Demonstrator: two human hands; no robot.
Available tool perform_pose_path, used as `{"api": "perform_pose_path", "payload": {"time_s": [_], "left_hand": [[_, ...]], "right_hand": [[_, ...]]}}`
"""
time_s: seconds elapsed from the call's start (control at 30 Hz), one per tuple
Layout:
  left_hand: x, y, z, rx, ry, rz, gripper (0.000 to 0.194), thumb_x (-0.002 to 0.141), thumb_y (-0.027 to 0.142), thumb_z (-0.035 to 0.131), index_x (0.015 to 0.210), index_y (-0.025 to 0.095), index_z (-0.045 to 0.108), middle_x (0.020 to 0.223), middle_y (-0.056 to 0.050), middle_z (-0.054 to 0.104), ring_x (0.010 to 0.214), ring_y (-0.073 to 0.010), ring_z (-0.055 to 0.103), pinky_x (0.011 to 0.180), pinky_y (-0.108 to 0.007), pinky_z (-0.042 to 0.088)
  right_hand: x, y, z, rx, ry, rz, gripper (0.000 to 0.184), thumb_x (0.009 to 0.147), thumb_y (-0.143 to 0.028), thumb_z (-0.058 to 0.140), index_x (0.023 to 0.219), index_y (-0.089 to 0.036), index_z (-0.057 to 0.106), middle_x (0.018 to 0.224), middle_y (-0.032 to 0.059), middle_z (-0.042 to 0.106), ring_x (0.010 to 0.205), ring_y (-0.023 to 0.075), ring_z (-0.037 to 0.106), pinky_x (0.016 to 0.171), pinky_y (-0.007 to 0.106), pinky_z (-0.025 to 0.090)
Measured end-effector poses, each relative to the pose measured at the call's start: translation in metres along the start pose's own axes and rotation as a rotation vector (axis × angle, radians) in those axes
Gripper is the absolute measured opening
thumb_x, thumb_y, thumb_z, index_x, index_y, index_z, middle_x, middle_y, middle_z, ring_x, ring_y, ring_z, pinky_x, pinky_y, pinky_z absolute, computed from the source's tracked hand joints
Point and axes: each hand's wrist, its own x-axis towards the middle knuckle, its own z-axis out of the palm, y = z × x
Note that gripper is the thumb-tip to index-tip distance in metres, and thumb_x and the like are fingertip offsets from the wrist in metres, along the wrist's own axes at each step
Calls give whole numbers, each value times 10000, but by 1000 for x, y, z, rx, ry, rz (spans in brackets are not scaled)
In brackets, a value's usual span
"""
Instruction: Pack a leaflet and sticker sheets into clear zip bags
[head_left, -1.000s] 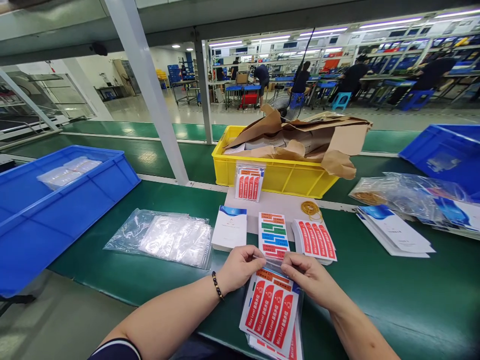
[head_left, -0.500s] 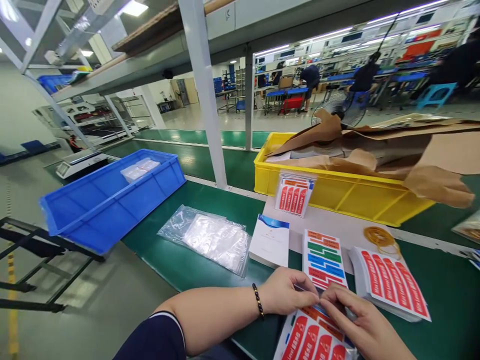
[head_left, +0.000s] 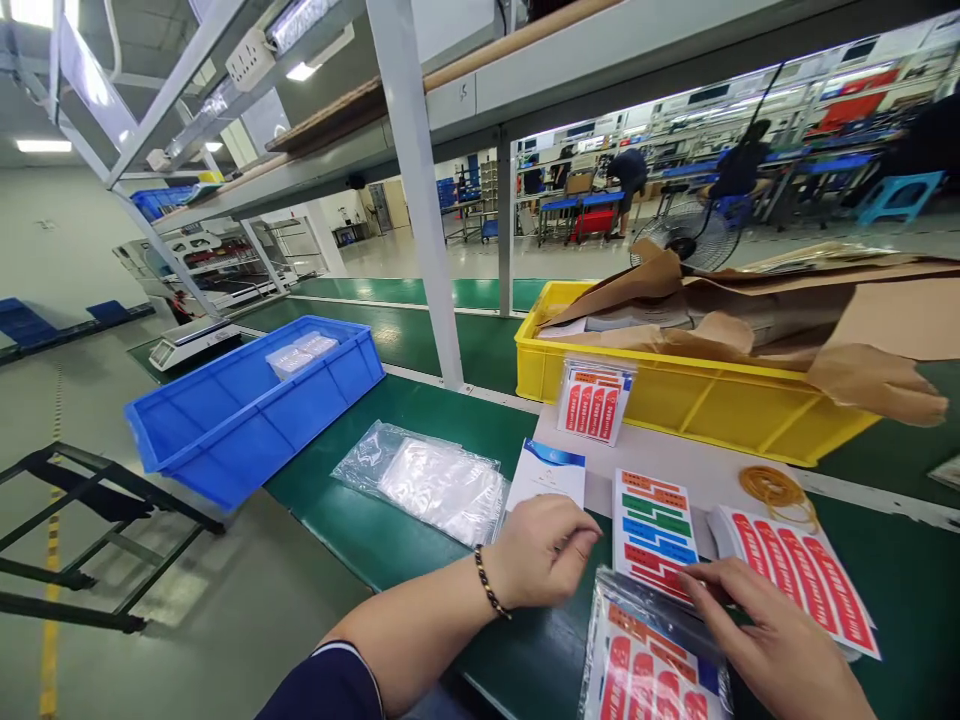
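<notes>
Green bench (head_left: pixel 435 405), glossy card-filled bag (head_left: pixel 646 604), left grip (head_left: pixel 544 550) curled empty, right grip (head_left: pixel 772 632) bent, hold unclear

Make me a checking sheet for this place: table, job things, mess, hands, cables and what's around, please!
Surface: green table, shiny.
Job's things: filled bag with red and orange stickers; coloured sheet, red stickers, booklet and clear bags nearby.
Clutter: rubber bands; brown paper in the yellow bin.
Hands: left hand curled, nothing visible in it; right hand at the filled bag, grip unclear.
Cables: pale cord or pipe overhead, can't tell which.
Surroundings: blue bin, fan, blue stool, people.
</notes>
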Motion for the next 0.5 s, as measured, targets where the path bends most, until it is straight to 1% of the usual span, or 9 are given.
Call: {"api": "perform_pose_path", "payload": {"time_s": [0.07, 0.13, 0.2, 0.23, 0.27, 0.33, 0.4, 0.5], "left_hand": [[-1, -7, -23, 171, -102, -157, 210, 809, 226, 361, 783, 151, 555, 733, -50, 597, 689, -128, 531, 643, -234, 398], [-6, -22, -42, 356, -246, -377, 246, 823, 299, 359, 765, 168, 559, 734, -43, 598, 694, -141, 531, 629, -241, 380], [-15, -41, -57, 493, -404, -603, 286, 780, 418, 431, 744, 168, 566, 731, -51, 603, 708, -171, 538, 623, -257, 373], [-20, -51, -62, 516, -441, -654, 295, 725, 445, 504, 735, 158, 571, 715, -61, 604, 701, -189, 541, 608, -264, 371], [-26, -60, -65, 526, -472, -689, 294, 676, 440, 562, 717, 149, 575, 692, -65, 602, 684, -197, 543, 593, -264, 368], [-35, -75, -69, 511, -506, -715, 230, 661, 372, 587, 685, 143, 579, 664, -58, 599, 655, -189, 542, 569, -252, 360], [-40, -84, -71, 480, -511, -716, 159, 703, 294, 535, 668, 146, 580, 662, -46, 599, 640, -167, 537, 559, -236, 350], [-39, -85, -78, 433, -457, -697, 170, 748, 238, 455, 693, 145, 586, 689, -38, 605, 653, -148, 528, 575, -227, 351]], "right_hand": [[1, -1, -3, -22, 25, 10, 292, 780, -454, 443, 777, -201, 590, 760, 47, 618, 701, 183, 597, 590, 272, 486], [1, -2, -5, -35, 40, 17, 299, 781, -459, 438, 780, -203, 592, 765, 46, 620, 704, 185, 597, 588, 274, 485], [0, -4, -6, -32, 40, 20, 297, 780, -460, 442, 790, -204, 591, 772, 45, 619, 712, 184, 595, 589, 272, 484], [-1, -5, -5, -24, 39, 19, 294, 780, -460, 444, 793, -205, 590, 776, 45, 618, 716, 183, 594, 591, 270, 485], [-2, -6, -5, -14, 36, 18, 291, 781, -459, 445, 795, -207, 589, 778, 44, 616, 720, 182, 592, 592, 269, 486], [-3, -8, -3, 10, 24, 20, 285, 783, -458, 445, 792, -209, 585, 776, 42, 613, 716, 179, 590, 585, 265, 486], [-3, -12, -1, 31, 13, 25, 281, 785, -454, 444, 781, -211, 584, 774, 42, 613, 709, 178, 589, 573, 263, 487], [-2, -16, -1, 74, 4, 16, 276, 782, -447, 450, 767, -209, 591, 785, 48, 616, 717, 183, 594, 583, 263, 495]]}}
